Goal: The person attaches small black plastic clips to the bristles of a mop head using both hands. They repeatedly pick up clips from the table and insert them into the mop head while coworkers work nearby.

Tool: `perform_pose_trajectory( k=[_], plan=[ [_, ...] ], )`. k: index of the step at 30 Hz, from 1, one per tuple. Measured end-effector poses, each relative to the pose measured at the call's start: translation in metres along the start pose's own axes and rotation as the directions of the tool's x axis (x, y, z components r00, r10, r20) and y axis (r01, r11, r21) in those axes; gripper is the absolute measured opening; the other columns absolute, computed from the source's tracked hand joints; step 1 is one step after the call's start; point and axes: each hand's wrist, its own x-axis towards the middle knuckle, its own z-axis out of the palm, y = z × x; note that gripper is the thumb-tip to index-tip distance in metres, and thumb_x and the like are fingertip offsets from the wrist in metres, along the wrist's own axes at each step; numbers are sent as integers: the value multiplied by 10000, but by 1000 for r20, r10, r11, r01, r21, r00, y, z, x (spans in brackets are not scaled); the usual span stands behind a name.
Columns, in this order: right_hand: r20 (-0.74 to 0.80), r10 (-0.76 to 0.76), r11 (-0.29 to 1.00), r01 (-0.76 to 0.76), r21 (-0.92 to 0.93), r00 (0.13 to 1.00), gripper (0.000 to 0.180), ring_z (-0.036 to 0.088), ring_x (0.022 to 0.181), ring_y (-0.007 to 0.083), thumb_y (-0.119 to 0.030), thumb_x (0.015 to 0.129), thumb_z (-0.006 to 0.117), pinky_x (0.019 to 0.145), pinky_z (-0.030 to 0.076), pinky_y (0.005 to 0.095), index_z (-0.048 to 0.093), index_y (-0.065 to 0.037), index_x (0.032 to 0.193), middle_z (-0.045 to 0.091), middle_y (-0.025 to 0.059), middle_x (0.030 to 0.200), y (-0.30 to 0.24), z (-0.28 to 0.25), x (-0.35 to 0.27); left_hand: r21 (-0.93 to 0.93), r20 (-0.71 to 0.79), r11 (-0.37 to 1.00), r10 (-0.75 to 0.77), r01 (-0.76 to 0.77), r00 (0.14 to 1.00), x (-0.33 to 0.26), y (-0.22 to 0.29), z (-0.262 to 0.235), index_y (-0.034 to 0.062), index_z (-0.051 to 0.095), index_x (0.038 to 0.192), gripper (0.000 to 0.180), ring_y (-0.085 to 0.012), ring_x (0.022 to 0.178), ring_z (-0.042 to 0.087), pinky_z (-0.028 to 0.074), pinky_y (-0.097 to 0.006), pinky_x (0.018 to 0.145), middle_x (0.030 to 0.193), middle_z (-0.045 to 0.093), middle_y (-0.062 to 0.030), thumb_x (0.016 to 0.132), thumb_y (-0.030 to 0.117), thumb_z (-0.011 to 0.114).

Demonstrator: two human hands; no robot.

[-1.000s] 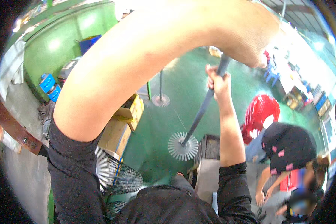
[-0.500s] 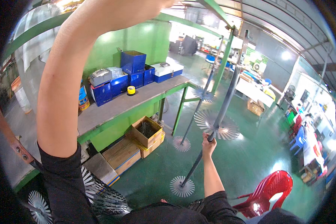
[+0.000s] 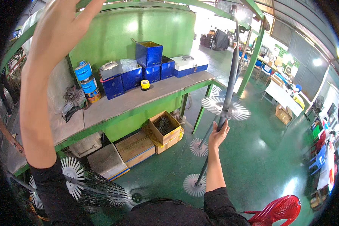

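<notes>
My right hand [image 3: 219,136] is wrapped around a long grey metal rod [image 3: 231,84], just under a round slotted metal disc [image 3: 239,109] on it. The rod stands at a tilt, its upper end leaning away to the right. Lower down, another slotted disc [image 3: 195,184] sits near the floor. My left hand [image 3: 62,32] is raised at the upper left with fingers apart, holding nothing that I can see; its top is cut off by the picture's edge. Behind the held rod is a second rod, largely covered, with a similar disc [image 3: 199,147].
A green-framed workbench [image 3: 165,87] carries blue boxes [image 3: 148,54], yellow tape [image 3: 145,85], stacked cans [image 3: 87,81] and gloves [image 3: 74,101]. Cartons [image 3: 135,148] lie beneath it. More slotted discs [image 3: 72,173] cluster at lower left. A red chair [image 3: 277,211] stands lower right.
My left hand has swung left and its fingers now show. The view has turned left, bringing the cans and gloves into sight. My right hand keeps its hold on the rod.
</notes>
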Motion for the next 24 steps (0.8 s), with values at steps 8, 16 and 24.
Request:
perform_pose_trajectory(
  k=[8, 16, 24],
  plan=[
    [17, 91, 995, -90, -41, 996, 501, 547, 915, 373, -154, 814, 714, 745, 452, 450, 469, -65, 1241, 475, 172, 1069, 26, 40, -10, 200, 319, 964, 104, -174, 942, -31, -19, -46, 65, 623, 1211, 343, -256, 1254, 483, 369, -376, 1043, 1342, 527, -102, 880, 43, 536],
    [165, 110, 986, -87, -140, 980, 643, 524, 1074, 436, -396, 873, 624, 884, 442, 487, 424, 32, 1309, 483, 272, 1228, 34, 79, -24, 255, 487, 963, -52, -85, 872, -80, -29, -127, 18, 634, 1175, 302, -252, 1214, 512, 375, -349, 1018, 1282, 568, -133, 891, 36, 533],
    [341, 166, 911, -12, -411, 925, 746, 588, 1005, 408, -582, 794, 625, 821, 492, 507, 551, 53, 1180, 550, 272, 1146, 71, 94, 5, 221, 391, 931, -356, 289, 848, -155, 0, -208, -34, 642, 1123, 318, -273, 1036, 619, 477, -347, 897, 1172, 607, -233, 828, 31, 544]
  ],
)
